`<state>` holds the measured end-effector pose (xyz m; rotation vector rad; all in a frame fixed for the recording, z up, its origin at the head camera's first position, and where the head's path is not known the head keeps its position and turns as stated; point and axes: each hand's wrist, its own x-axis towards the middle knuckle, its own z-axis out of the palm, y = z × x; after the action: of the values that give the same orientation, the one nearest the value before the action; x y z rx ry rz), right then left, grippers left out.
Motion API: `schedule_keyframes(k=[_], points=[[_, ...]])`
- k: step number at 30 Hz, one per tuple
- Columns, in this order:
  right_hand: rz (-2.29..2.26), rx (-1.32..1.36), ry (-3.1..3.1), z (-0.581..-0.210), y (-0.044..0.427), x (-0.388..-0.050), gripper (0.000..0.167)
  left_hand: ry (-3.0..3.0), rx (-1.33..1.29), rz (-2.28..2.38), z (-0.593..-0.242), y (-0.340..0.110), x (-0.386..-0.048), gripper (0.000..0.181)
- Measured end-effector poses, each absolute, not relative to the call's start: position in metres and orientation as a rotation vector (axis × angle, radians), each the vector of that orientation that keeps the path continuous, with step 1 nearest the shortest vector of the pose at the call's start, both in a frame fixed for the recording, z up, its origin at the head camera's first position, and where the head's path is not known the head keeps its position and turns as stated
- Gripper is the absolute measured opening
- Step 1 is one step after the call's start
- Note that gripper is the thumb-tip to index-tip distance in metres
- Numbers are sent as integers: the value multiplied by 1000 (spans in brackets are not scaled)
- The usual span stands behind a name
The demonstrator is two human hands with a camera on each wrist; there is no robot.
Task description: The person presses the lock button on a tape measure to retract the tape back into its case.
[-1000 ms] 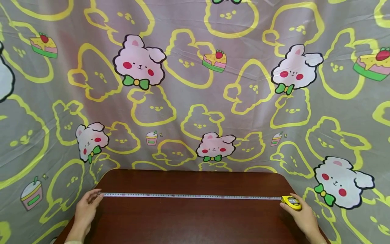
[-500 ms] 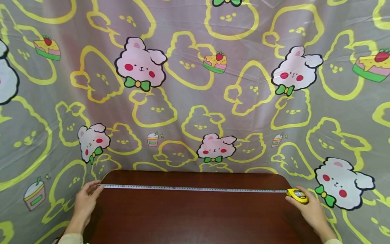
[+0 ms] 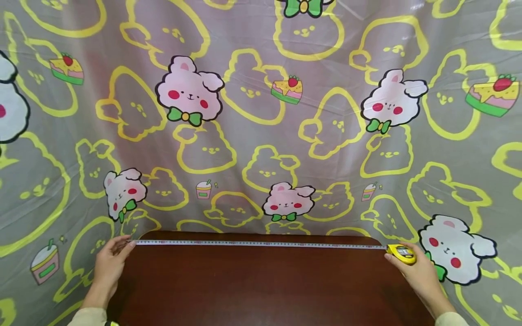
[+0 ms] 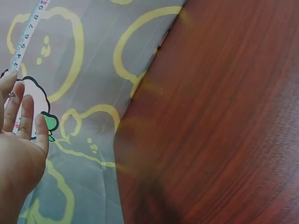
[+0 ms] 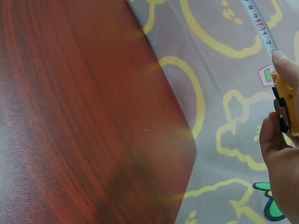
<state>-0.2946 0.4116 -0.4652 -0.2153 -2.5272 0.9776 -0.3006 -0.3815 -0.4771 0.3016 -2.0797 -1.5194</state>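
Observation:
A tape measure's white blade (image 3: 253,244) is drawn out straight from left to right in the head view, seen over the far part of the brown table. My left hand (image 3: 110,262) pinches its free end between thumb and index finger; in the left wrist view the other fingers spread loosely. At the right, my right hand (image 3: 420,271) grips the yellow tape measure case (image 3: 401,253). The right wrist view shows the thumb at the blade's mouth, beside a red 70 mark (image 5: 260,24). Low numbers on the blade (image 4: 27,35) show near my left hand.
The dark wood-grain table (image 3: 261,290) has rounded far corners. A grey curtain (image 3: 244,136) printed with yellow outlines and white bunnies hangs behind it and along both sides, close to each hand.
Both hands have moved up in the head view, carrying the tape measure from over the table towards its far edge. My right hand has also shifted slightly right. Both grips are unchanged.

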Motion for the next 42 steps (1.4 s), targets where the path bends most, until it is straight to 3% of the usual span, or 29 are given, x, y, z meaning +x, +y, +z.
schedule_keyframes(k=[9, 14, 23, 31, 36, 42], points=[[951, -40, -2523, -456, 411, -297, 71, -1970, 200, -1631, -462, -385, -304, 22], [985, 1, -2534, -451, 410, -299, 62, -2042, 218, -1538, -452, -384, -306, 28], [1188, -36, -2586, -446, 415, -297, 67, -2070, 189, -1543, -446, -384, -307, 28], [1290, -46, -2606, -442, 415, -295, 73, -2118, 203, -1538, -449, -389, -305, 41], [1324, 16, -2578, -443, 413, -294, 66, -2122, 223, -1550, -452, -391, -305, 33], [1337, 112, -2525, -447, 408, -295, 57, -2149, 241, -1522, -453, -393, -305, 40]])
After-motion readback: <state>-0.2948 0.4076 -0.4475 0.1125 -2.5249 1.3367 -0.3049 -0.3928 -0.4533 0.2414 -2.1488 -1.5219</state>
